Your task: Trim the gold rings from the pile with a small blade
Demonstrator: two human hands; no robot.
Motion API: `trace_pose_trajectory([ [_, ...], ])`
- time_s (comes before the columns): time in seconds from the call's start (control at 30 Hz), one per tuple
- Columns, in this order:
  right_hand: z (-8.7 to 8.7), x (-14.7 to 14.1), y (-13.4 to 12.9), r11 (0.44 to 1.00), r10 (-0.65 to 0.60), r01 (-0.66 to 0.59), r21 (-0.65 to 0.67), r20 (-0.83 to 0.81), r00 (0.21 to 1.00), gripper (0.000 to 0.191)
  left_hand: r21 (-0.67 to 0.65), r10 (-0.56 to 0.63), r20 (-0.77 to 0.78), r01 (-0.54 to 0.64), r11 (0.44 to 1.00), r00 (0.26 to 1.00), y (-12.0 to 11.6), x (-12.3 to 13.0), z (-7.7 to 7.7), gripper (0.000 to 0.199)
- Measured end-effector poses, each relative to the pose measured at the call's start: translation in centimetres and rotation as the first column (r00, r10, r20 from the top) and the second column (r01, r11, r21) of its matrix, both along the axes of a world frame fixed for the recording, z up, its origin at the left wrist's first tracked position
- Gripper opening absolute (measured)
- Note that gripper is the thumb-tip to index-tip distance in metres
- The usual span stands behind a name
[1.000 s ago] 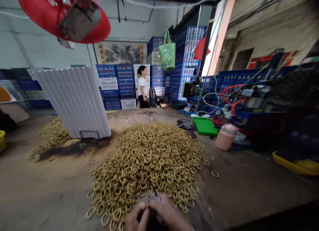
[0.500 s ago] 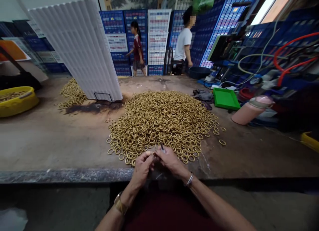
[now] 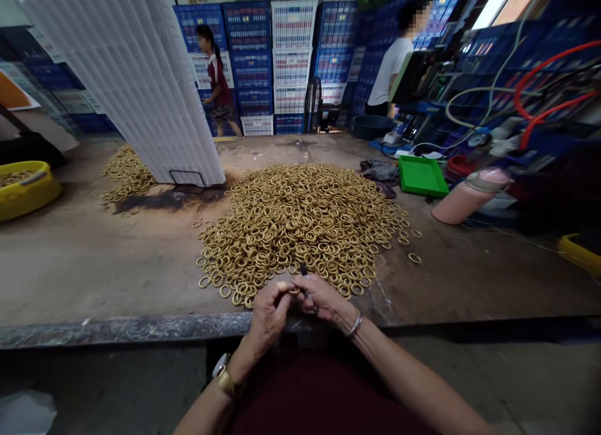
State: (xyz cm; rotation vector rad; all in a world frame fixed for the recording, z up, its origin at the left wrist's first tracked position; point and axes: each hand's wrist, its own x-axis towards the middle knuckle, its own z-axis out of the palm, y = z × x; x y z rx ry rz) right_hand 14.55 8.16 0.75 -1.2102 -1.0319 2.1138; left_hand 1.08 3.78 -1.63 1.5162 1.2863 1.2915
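Note:
A large heap of brass-coloured rings (image 3: pixel 305 216) lies on the worktable, right in front of my hands. At the near edge of the heap, my left hand (image 3: pixel 270 311) is closed, with thumb and fingers pinching one ring (image 3: pixel 294 291), mostly covered by the fingers. My right hand (image 3: pixel 323 297) is wrapped round a slim tool with a dark end (image 3: pixel 303 270) that sticks up past the index finger; the rest of it is hidden. The fingertips of both hands meet at the ring.
Behind the heap to the left, a white corrugated panel (image 3: pixel 136 78) leans in a wire stand, near a smaller ring pile (image 3: pixel 126 172). A yellow basin (image 3: pixel 32 194) stands far left. At right are a green tray (image 3: pixel 423 176) and a pink bottle (image 3: pixel 469 197). Two people walk behind the table.
My hands stay together at the heap's near edge, with the left fingers slightly shifted and a ring now partly showing. In the background one person has moved left, the other right.

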Motion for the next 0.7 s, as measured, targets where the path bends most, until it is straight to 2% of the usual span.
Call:
trace_pose_trajectory([
  [0.07,-0.2,-0.1,0.0,1.000,0.001,-0.001,0.012,0.026,1.000,0.024,-0.027,0.031,-0.010,-0.031,0.999,0.999,0.1,-0.1,-0.2,0.017],
  [0.17,-0.7,-0.4,0.0,0.981,-0.091,0.064,0.182,0.143,0.985,0.023,-0.117,0.067,0.005,-0.066,0.991,0.998,0.2,-0.1,-0.1,0.015],
  [0.3,-1.0,-0.5,0.0,0.892,-0.188,0.055,0.448,0.258,0.948,0.017,-0.234,0.085,0.049,-0.071,0.970,0.995,0.2,0.1,0.6,0.013],
  [0.37,-1.1,-0.5,0.0,0.852,-0.211,0.020,0.523,0.309,0.927,0.017,-0.296,0.088,0.101,-0.054,0.954,0.991,0.3,0.2,1.1,0.013],
  [0.43,-1.3,-0.5,0.1,0.850,-0.212,0.014,0.527,0.317,0.924,0.020,-0.367,0.078,0.157,-0.015,0.930,0.984,0.4,0.2,1.4,0.015],
  [0.53,-1.6,-0.5,0.2,0.889,-0.171,0.021,0.457,0.290,0.942,0.022,-0.451,0.033,0.254,0.088,0.888,0.967,0.3,0.1,1.7,0.020],
  [0.7,-1.9,-0.3,0.3,0.920,-0.128,0.023,0.392,0.243,0.962,0.026,-0.477,-0.015,0.489,0.281,0.833,0.872,0.0,-0.3,1.4,0.027],
])
